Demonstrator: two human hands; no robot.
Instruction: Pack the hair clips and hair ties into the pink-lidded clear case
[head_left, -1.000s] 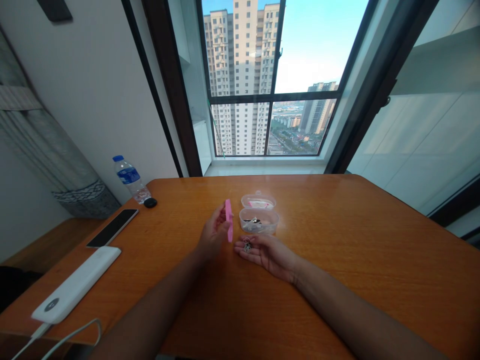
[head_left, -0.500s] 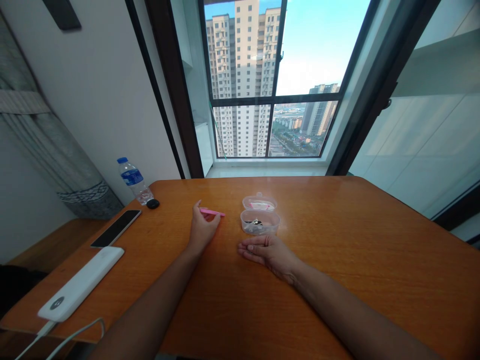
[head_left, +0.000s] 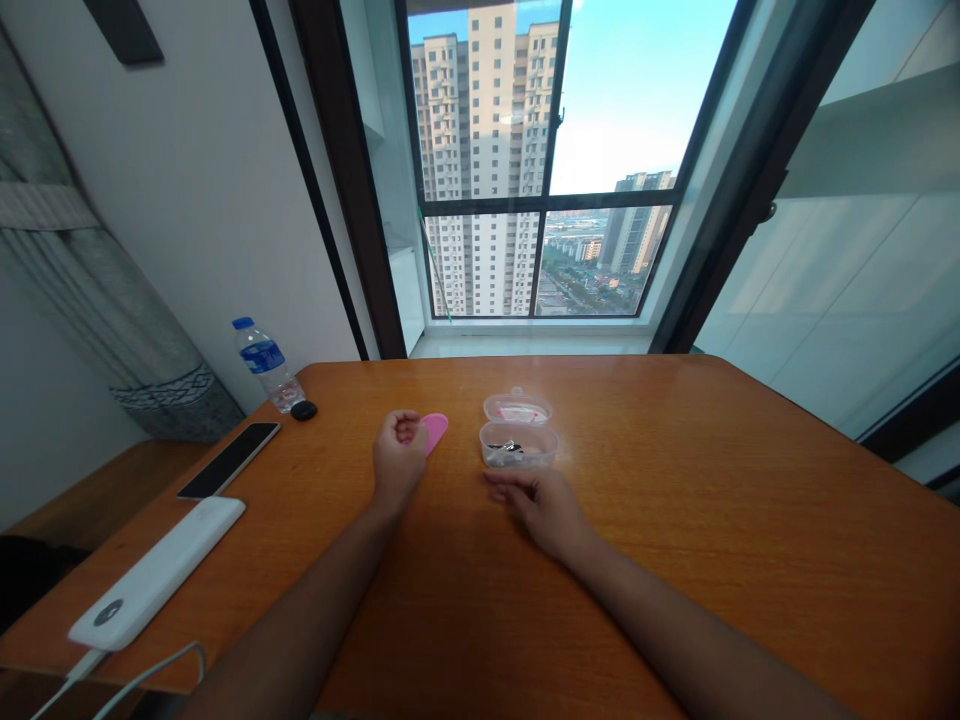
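My left hand (head_left: 399, 460) has its fingers curled, closed on a flat pink teardrop-shaped piece (head_left: 434, 430). The rounded part sticks out to the right of the hand, broad side toward me; the hand hides the rest. Right of it stands a small clear plastic box (head_left: 519, 456) with its lid (head_left: 517, 408) flipped back. Small shiny metal pieces (head_left: 508, 447) lie inside, too small to name. Just in front of the box, near its front wall, is my right hand (head_left: 541, 505). Its fingers reach left, loosely bent and apart, and I see nothing in them.
On the left of the wooden table (head_left: 675, 520) are a water bottle (head_left: 270, 368), a round black object (head_left: 304, 411), a phone (head_left: 229, 460) and a long white device (head_left: 159, 572) with a cable (head_left: 161, 665). A window stands behind the table.
My left hand has turned and curled its fingers, and the pink piece, edge-on before, now shows its broad side. My right hand has rolled palm-down, its fingers more bent.
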